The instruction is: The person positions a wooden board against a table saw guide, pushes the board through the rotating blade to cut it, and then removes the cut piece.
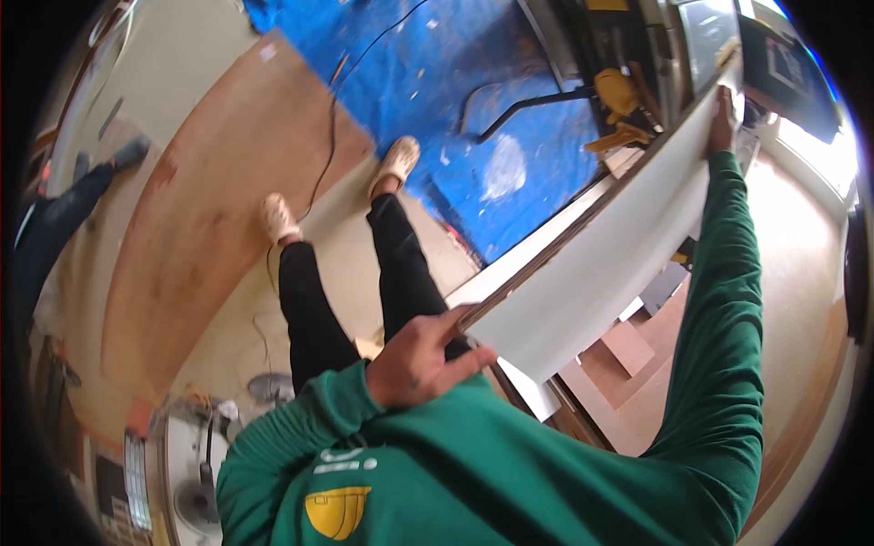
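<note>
A long white board (592, 255) with a brown edge slants from near the wearer's waist up toward the upper right; at its near end the left hand (419, 359) pinches the corner, thumb on one side and forefinger on the other; at its far end the right hand (722, 123) lies against the right edge, arm outstretched, though I cannot tell how far its fingers close; left of the board spreads a paint-marked blue sheet (510, 168); just beside the board's far left edge sits a yellow tool (619, 93); brown panels (628, 350) lie beyond the board's right edge, lower down; well to the board's left lie a curved brown sheet (218, 191) and, past it, a co-worker's leg (68, 214).
</note>
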The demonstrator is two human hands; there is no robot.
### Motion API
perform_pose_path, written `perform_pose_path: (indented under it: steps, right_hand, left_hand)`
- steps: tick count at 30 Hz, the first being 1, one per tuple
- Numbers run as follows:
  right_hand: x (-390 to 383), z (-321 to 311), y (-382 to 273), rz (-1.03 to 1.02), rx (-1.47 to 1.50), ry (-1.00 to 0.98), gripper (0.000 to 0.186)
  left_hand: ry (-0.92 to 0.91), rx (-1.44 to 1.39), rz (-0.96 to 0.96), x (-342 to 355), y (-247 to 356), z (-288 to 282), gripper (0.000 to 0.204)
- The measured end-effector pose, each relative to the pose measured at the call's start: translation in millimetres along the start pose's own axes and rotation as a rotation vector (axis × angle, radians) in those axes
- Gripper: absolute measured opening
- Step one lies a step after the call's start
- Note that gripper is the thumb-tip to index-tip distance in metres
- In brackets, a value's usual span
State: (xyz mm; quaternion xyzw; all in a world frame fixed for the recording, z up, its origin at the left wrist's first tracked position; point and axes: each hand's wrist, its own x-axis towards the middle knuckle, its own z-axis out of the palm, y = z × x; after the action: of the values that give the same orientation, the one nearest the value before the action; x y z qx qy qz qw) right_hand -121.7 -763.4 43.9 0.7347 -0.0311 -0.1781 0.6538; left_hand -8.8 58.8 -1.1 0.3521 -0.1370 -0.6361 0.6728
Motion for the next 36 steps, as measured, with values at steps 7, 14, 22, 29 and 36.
perform_pose_path:
  steps: [7,14,22,29,36]
  right_hand:
    - [35.8,-38.7,-50.0,0.485,1.533,0.033,0.055]
    - [23.1,-24.5,-33.0,0.276,1.187,0.194,0.053]
    - [45.2,-79.0,-48.3,0.514,1.495,-0.032,0.052]
    - [31.9,-72.7,-36.9,0.407,1.307,0.044,0.057]
    - [45.0,-123.6,-30.6,0.791,1.734,-0.197,0.069]
  left_hand:
    - [0.101,0.068,-0.158,3.5,8.3,11.4,0.051]
    - [0.197,-0.014,0.009,5.2,21.7,12.0,0.057]
    - [0.028,0.283,0.109,44.7,45.0,-10.1,0.084]
    - [-0.119,0.323,0.214,69.3,43.6,-14.4,0.095]
    - [-0.141,0.274,0.115,39.6,50.1,-21.0,0.093]
